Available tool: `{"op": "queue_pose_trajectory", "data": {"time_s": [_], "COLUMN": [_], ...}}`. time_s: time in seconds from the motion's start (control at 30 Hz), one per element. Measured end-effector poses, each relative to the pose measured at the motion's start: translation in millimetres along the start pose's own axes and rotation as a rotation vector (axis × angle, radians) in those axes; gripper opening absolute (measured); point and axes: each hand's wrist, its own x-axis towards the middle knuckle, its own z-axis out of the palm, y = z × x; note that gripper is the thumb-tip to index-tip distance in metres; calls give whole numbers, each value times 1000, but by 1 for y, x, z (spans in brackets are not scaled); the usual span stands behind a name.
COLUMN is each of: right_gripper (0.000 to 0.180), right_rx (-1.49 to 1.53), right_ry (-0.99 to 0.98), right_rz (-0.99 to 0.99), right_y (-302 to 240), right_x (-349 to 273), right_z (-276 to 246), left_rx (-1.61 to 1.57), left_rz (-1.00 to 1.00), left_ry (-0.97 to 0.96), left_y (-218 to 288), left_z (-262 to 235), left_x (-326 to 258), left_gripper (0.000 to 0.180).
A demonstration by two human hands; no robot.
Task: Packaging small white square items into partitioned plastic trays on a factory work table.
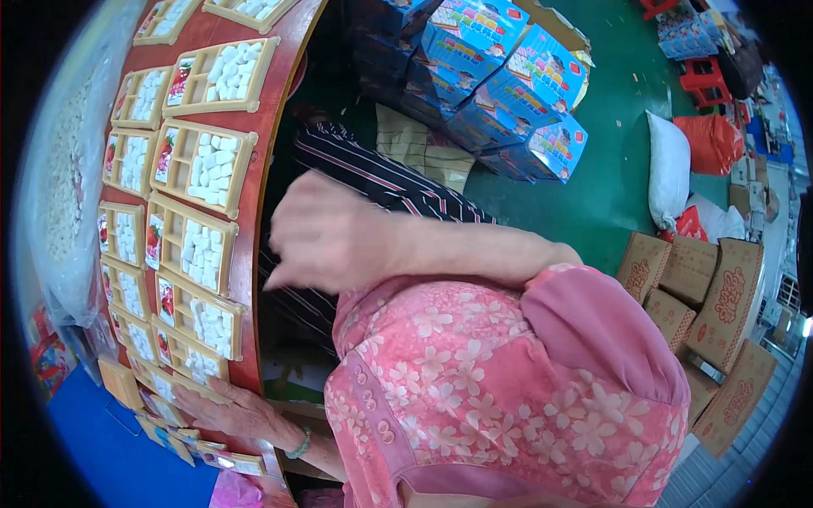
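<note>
My right hand [326, 233] hangs over my striped trousers [398, 169], off the edge of the table. Motion blurs its fingers; they look curled under, and whether they hold anything is hidden. My left hand [216, 405], with a green bead bracelet [301, 444] at the wrist, reaches over the table's near part. Its fingers lie stretched out across the shallow pale trays there. Rows of trays cover the red-brown table [264, 144]. One such tray [222, 169] holds white block-like pieces [213, 168] in its large compartment and a strawberry-picture card [164, 155] beside small compartments.
A clear plastic bag [72, 195] of white pieces lies along the table's far side. Blue printed boxes [474, 42] are stacked on the green floor. Brown cartons [720, 296], a white sack [667, 169] and red stools [705, 82] stand further off.
</note>
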Motion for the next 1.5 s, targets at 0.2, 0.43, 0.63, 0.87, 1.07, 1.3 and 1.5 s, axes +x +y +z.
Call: {"op": "queue_pose_trajectory", "data": {"time_s": [0.2, 0.43, 0.63, 0.87, 1.07, 1.3, 1.5], "right_gripper": [8, 63, 80, 82, 94, 103, 99], "right_rx": [-758, -1437, -1318, -1323, -1370, -1382, -1404], "right_ry": [-82, -209, -317, -329, -363, -398, -431], "right_rz": [295, 892, 1094, 1104, 1071, 986, 987], "right_y": [69, 146, 143, 148, 143, 138, 134], "right_x": [-60, -169, -209, -209, -206, -209, -206], "right_z": [-128, -267, -257, -258, -257, -254, -251], "left_rx": [-132, -65, -57, -51, -97, -122, -127], "left_rz": [-17, -12, -54, -25, -56, -63, -72], "left_ry": [57, 53, 15, 7, -6, -2, -13], "left_y": [18, 20, 17, 17, 22, 19, 19], "left_z": [-11, -15, -13, -18, -14, -13, -13], "left_x": [6, 10, 9, 9, 10, 10, 9], "left_gripper": [56, 57, 62, 64, 64, 61, 58]}}
